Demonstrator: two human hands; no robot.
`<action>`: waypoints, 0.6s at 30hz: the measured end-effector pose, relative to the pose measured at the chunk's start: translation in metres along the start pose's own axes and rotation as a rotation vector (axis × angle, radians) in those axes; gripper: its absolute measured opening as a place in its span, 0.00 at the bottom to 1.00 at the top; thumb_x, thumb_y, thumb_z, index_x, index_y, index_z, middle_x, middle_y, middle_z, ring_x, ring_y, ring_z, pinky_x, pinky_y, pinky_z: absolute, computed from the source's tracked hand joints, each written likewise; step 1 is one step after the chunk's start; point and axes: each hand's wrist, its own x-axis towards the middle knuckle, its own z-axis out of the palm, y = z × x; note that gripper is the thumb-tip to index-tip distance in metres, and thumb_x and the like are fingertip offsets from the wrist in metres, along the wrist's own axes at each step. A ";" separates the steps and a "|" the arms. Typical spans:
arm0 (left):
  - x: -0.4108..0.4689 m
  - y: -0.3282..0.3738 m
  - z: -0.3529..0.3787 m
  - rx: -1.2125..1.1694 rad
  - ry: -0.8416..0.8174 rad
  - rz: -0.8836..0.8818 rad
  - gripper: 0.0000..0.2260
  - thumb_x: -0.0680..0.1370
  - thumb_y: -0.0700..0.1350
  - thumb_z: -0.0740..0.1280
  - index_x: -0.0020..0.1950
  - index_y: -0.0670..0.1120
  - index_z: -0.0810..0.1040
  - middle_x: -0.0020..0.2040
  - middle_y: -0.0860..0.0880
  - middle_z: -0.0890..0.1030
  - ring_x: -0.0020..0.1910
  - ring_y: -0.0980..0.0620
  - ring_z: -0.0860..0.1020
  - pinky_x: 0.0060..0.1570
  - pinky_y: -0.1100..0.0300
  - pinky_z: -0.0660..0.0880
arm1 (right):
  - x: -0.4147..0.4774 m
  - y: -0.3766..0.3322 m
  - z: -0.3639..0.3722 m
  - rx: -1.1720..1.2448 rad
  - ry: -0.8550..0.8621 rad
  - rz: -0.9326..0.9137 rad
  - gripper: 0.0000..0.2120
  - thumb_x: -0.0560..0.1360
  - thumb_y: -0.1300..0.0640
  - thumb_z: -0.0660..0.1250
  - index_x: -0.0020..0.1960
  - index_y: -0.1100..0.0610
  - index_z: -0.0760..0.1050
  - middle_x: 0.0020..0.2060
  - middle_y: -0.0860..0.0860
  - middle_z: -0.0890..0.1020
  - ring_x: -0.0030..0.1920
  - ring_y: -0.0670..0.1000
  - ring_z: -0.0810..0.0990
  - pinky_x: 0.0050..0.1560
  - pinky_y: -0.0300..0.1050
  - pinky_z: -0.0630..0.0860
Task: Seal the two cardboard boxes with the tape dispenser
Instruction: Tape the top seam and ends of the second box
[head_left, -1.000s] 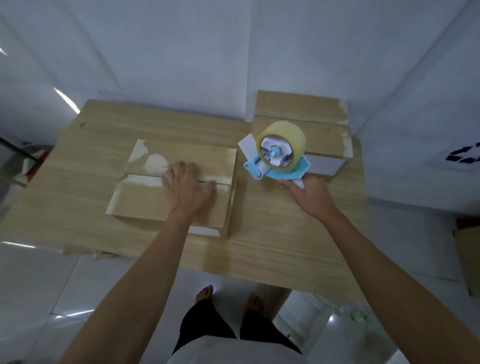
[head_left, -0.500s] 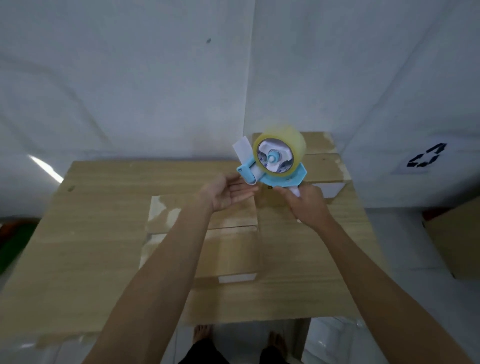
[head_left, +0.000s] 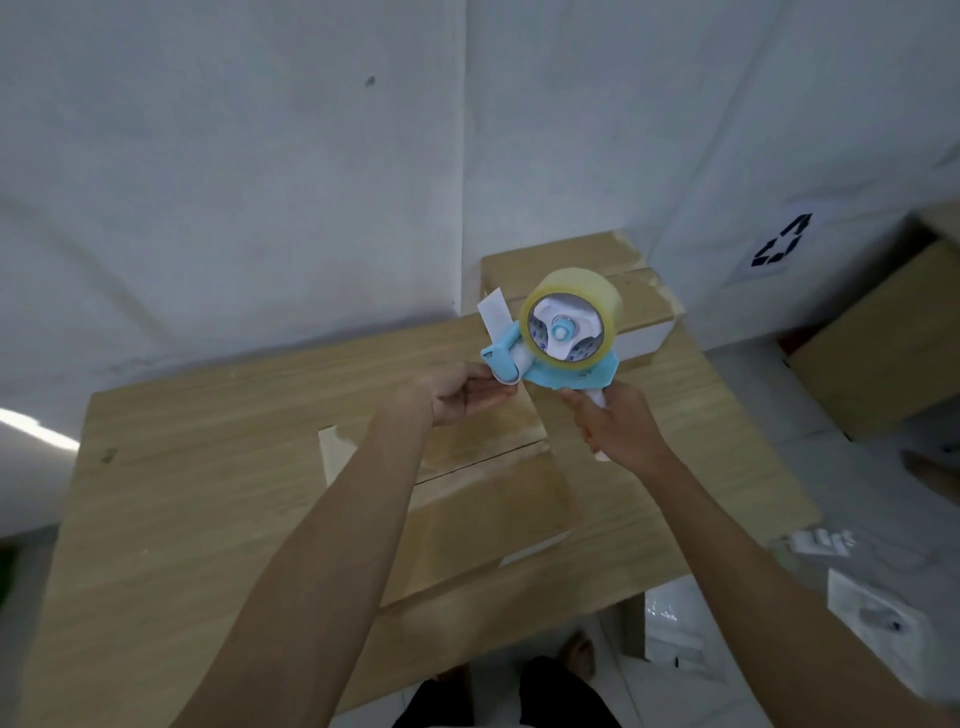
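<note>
A light blue tape dispenser (head_left: 566, 338) with a roll of clear tape is held up above the table. My right hand (head_left: 618, 426) grips its white handle from below. My left hand (head_left: 467, 397) is palm up at the dispenser's front end, its fingertips touching the blue nose under the white flap. A flat cardboard box (head_left: 493, 493) lies under my arms in the middle of the wooden table (head_left: 208, 493), its two top flaps meeting at a seam. A second cardboard box (head_left: 644, 296) stands at the table's far right corner, behind the dispenser.
White walls meet in a corner just behind the table. More cardboard boxes (head_left: 883, 332) stand on the floor at the right. Small white objects (head_left: 826, 543) lie on the tiled floor near the table's right edge. My feet (head_left: 576, 654) show below the front edge.
My left hand left the flat box's top and rose to the dispenser's front end. The view tilted up and the dispenser is now held closer to my face.
</note>
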 end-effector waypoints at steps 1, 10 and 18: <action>0.003 0.000 0.002 -0.002 0.001 0.000 0.06 0.82 0.33 0.64 0.52 0.34 0.80 0.40 0.40 0.86 0.37 0.48 0.86 0.40 0.56 0.85 | -0.001 0.002 0.002 0.036 0.006 0.022 0.26 0.78 0.42 0.69 0.31 0.61 0.73 0.23 0.61 0.77 0.22 0.54 0.76 0.29 0.46 0.74; 0.031 -0.010 0.006 -0.085 0.012 -0.076 0.03 0.80 0.32 0.67 0.51 0.33 0.80 0.39 0.39 0.85 0.42 0.47 0.85 0.42 0.56 0.84 | -0.004 0.027 0.008 0.197 0.040 0.165 0.21 0.80 0.48 0.69 0.32 0.57 0.72 0.22 0.53 0.72 0.22 0.54 0.71 0.27 0.45 0.69; 0.046 0.002 0.008 0.338 0.186 0.061 0.05 0.79 0.32 0.68 0.54 0.32 0.81 0.42 0.40 0.85 0.40 0.49 0.85 0.39 0.58 0.84 | -0.013 0.044 -0.003 0.137 0.052 0.165 0.23 0.80 0.50 0.70 0.32 0.63 0.71 0.22 0.56 0.74 0.22 0.53 0.73 0.24 0.45 0.71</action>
